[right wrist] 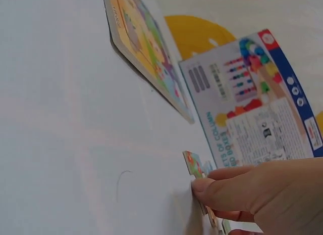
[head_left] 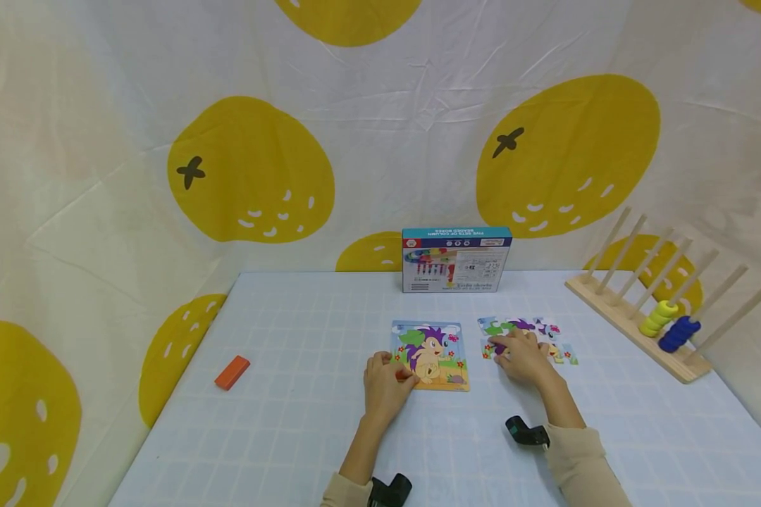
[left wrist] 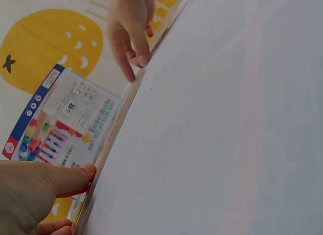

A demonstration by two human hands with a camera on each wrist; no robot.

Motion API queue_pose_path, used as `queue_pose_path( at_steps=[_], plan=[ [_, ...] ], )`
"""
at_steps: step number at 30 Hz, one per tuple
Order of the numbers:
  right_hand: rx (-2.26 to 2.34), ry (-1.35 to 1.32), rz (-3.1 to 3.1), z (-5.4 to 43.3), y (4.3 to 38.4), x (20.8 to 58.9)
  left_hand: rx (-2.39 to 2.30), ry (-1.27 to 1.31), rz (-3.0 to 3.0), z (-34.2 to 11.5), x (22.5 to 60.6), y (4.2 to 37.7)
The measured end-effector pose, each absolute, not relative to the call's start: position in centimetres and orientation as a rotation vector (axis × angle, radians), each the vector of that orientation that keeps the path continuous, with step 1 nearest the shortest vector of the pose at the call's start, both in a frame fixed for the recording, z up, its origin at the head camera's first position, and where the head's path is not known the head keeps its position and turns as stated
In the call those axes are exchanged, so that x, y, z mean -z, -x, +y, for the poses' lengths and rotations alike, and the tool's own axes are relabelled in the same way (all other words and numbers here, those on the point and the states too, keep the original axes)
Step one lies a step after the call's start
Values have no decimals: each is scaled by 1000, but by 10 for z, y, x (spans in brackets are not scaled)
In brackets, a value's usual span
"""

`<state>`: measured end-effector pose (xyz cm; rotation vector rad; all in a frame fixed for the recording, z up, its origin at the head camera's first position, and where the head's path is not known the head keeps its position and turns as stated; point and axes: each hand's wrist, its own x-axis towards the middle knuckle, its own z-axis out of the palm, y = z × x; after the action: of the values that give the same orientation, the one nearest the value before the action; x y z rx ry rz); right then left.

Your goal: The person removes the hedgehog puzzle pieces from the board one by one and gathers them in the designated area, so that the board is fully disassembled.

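Closest to us, at the bottom, are a tan sleeve [head_left: 345, 491] and a black wrist camera [head_left: 390, 491]. Make the picture board [head_left: 432, 358] the middle of a clock. The left hand [head_left: 384, 387] is at eight o'clock, its thumb and fingers pinching the board's near corner. Puzzle pieces [head_left: 521, 324] lie at three o'clock, where the right hand [head_left: 523, 357] pinches one by its edge. A box [head_left: 454, 262] stands just past twelve, a bead rack [head_left: 634, 329] is well out between two and three, and an orange block [head_left: 232, 372] is at nine. I think the person is sorting the pieces; the next move seems to need a good grip on one piece. The right hand hides some pieces, so I can't count them. I can't tell if the board's picture is loose bits. From the left wrist, the board is just a thin edge.
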<state>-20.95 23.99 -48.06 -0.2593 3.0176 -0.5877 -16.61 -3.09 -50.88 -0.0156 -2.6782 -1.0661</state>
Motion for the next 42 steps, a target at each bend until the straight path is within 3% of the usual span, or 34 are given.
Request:
queue_pose_path(
  at_steps=[6, 14, 20, 42],
  plan=[
    [720, 280, 3125, 231, 202, 485, 1064, 13, -2680, -29, 509, 166],
    [1088, 593, 3036, 190, 192, 493, 1003, 41, -2692, -30, 509, 165],
    [962, 725, 3053, 157, 186, 501, 930, 90, -2693, -30, 510, 165],
    [934, 594, 2932, 165, 183, 483, 815, 471, -2705, -31, 510, 166]
  ],
)
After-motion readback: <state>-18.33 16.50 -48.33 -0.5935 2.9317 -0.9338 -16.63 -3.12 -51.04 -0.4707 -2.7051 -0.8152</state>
